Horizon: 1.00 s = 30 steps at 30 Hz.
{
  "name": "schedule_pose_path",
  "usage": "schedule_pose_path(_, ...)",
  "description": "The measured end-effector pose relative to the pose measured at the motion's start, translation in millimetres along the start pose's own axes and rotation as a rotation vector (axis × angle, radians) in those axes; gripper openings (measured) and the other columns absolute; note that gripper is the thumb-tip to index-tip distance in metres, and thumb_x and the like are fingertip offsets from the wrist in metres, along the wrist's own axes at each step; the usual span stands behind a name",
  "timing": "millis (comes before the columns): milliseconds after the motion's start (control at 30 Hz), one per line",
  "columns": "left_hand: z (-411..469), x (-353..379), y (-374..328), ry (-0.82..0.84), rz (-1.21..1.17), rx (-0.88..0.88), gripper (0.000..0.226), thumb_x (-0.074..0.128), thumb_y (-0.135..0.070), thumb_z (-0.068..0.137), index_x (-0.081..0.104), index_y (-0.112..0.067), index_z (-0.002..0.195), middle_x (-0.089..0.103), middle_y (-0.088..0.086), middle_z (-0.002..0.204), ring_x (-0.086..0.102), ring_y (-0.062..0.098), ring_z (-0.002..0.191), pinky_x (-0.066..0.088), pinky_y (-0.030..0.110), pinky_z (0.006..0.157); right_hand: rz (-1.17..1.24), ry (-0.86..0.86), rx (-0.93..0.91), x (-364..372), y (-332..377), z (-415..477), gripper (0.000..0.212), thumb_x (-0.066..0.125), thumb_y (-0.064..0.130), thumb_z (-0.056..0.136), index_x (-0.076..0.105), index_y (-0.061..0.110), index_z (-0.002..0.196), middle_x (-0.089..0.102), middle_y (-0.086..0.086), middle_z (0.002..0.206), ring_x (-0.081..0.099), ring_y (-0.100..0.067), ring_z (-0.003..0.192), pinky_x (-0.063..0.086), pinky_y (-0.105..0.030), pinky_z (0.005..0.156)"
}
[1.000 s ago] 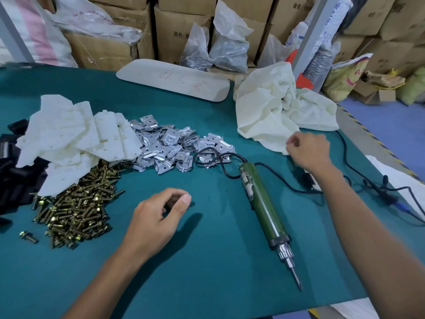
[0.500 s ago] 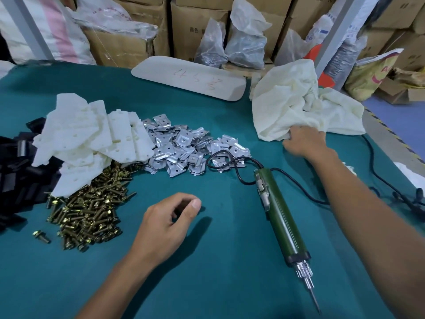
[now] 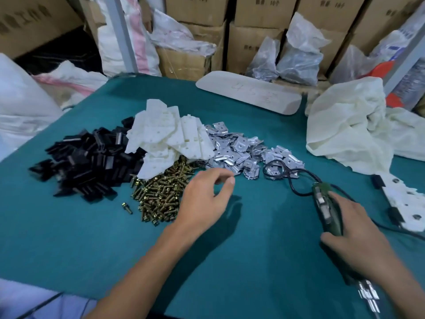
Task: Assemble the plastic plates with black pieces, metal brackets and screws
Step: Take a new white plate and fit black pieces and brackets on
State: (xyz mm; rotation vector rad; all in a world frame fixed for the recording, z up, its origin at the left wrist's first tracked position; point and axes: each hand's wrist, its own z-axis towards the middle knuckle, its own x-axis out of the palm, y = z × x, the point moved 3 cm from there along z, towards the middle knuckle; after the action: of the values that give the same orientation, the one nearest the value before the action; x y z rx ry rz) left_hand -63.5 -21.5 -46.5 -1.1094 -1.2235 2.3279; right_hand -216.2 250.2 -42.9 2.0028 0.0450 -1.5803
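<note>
Right hand [image 3: 358,231]: fingers wrapped round the green electric screwdriver [image 3: 327,218], which lies on the teal counter [image 3: 69,238]. Left hand [image 3: 204,196]: raised, fingers loosely curled and parted, holding nothing, just beside the heap of brass screws [image 3: 158,196]. Beyond the screws, left to right: black pieces [image 3: 92,162], white plastic plates [image 3: 170,137], metal brackets [image 3: 241,150]. At the far right lies a crumpled cloth [image 3: 349,125].
</note>
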Motion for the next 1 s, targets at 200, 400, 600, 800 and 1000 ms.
schedule_pose_path(200,49.1,-77.8,23.0,-0.256,0.367,-0.025,0.024,0.059,-0.030,0.096,0.067,-0.021,0.117,0.064,-0.003,0.120,0.050,0.021,0.117,0.034,0.032,0.100,-0.132,0.012,-0.026,-5.5,-2.1,4.1,0.094,0.079,0.010,0.077,0.033,0.020,0.158,0.042,-0.015,0.153,0.040,-0.038,0.136,0.036,-0.045,0.110)
schedule_pose_path(400,86.7,-117.9,61.9,-0.035,0.627,-0.415,0.064,0.058,-0.052,0.093,0.039,-0.031,0.150,0.041,0.009,0.154,0.030,0.037,0.142,0.023,0.053,0.113,0.221,-0.330,-0.337,4.4,50.3,0.2,0.060,0.077,0.020,0.086,0.053,0.024,0.141,0.055,0.006,0.127,0.049,-0.014,0.121,0.036,-0.033,0.102)
schedule_pose_path(600,86.8,-118.6,63.4,-0.189,0.766,-0.153,0.047,0.061,-0.048,0.095,0.062,-0.016,0.130,0.073,0.015,0.103,0.062,0.041,0.103,0.046,0.050,0.093,0.619,-0.189,-0.379,71.4,100.3,13.0,0.040,0.072,0.011,0.092,0.062,0.039,0.119,0.064,0.011,0.117,0.059,-0.001,0.107,0.040,-0.005,0.087)
schedule_pose_path(800,86.4,-131.9,66.6,-0.428,0.554,-0.068,0.042,0.038,-0.043,0.107,0.063,-0.011,0.118,0.070,0.008,0.086,0.060,0.031,0.075,0.046,0.043,0.070,0.684,-0.246,-0.359,83.0,91.1,17.3,0.040,0.071,0.009,0.092,0.063,0.047,0.102,0.068,0.023,0.105,0.065,-0.004,0.099,0.048,-0.014,0.086)
schedule_pose_path(1000,82.9,-141.0,43.1,-0.610,0.183,-0.188,0.049,0.035,-0.046,0.106,0.046,-0.010,0.075,0.053,0.003,0.063,0.055,0.017,0.056,0.039,0.037,0.058,0.679,-0.245,-0.361,86.1,90.6,18.1,0.035,0.071,0.014,0.093,0.063,0.048,0.101,0.068,0.023,0.105,0.066,-0.005,0.099,0.050,-0.016,0.087)
